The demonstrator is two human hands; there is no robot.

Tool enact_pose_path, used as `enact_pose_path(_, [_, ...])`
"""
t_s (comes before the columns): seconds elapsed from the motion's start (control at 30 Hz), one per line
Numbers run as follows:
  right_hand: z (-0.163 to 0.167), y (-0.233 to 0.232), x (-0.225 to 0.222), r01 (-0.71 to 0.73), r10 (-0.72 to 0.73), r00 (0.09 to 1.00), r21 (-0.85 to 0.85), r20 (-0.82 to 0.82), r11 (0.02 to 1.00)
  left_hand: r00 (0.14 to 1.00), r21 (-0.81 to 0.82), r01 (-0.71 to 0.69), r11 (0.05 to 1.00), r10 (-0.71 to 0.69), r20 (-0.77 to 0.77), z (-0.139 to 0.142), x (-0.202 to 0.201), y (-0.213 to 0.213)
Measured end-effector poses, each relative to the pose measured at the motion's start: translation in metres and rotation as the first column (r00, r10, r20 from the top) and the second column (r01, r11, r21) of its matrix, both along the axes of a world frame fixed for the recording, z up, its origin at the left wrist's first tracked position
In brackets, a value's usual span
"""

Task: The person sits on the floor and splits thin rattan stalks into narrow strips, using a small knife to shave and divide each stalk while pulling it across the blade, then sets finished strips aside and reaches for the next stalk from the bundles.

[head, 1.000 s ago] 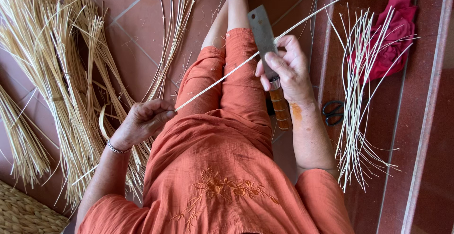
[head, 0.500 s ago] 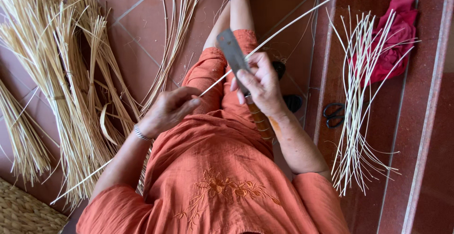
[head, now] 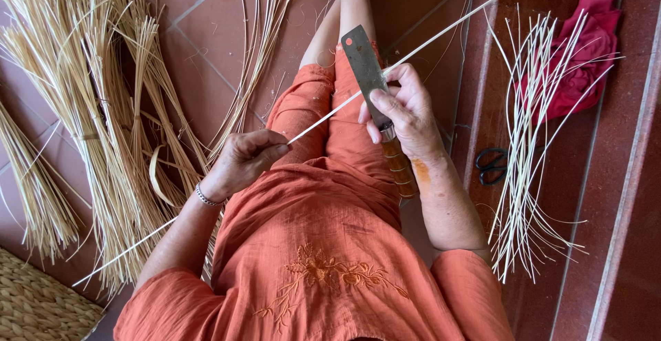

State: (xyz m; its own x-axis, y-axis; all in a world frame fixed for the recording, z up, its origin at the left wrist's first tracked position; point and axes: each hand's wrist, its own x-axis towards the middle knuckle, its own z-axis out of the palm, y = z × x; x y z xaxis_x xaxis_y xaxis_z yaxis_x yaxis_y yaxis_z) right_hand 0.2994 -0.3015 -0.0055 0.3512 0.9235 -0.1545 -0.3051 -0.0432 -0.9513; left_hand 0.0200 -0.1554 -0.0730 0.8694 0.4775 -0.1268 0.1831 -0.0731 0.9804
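Left hand [head: 244, 158] closed, pinching strip [head: 441, 34] between thumb and fingers; right hand [head: 406, 110] closed round knife [head: 363, 69], blade upright, thumb pressing strip against blade; strip runs diagonally from left hand, past blade, up-right over lap; scissors [head: 490, 167] on floor near right forearm.

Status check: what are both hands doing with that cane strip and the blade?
Left hand pinching long pale cane strip. Right hand gripping flat metal blade with wooden handle, strip laid across it. Nothing blocking either hand.
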Motion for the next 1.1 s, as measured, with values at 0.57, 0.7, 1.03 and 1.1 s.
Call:
enact_pose_path(0.57, [0.014, -0.017, 0.066, 0.216, -0.213, 0.976, 0.066, -0.051, 0.974, 0.991, -0.103, -0.122, 0.987, 0.115, -0.071, -0.004, -0.039, 0.015])
enact_pose_path(0.7, [0.006, -0.023, 0.076, 0.326, -0.314, 0.94, 0.073, -0.131, 0.943, 0.969, 0.168, -0.237, 0.957, 0.246, -0.034, -0.013, -0.03, 0.043])
enact_pose_path(1.03, [-0.017, -0.006, 0.033, 0.172, -0.173, 0.972, -0.019, -0.16, 0.985, 0.631, 0.563, -0.776, 0.285, 0.354, 0.69, 0.031, -0.008, 0.167])
enact_pose_path(1.1, [-0.014, -0.001, 0.021, 0.122, -0.126, 0.973, -0.03, -0.194, 0.992, 0.519, 0.373, -0.841, 0.392, 0.393, 0.759, 0.039, -0.014, 0.169])
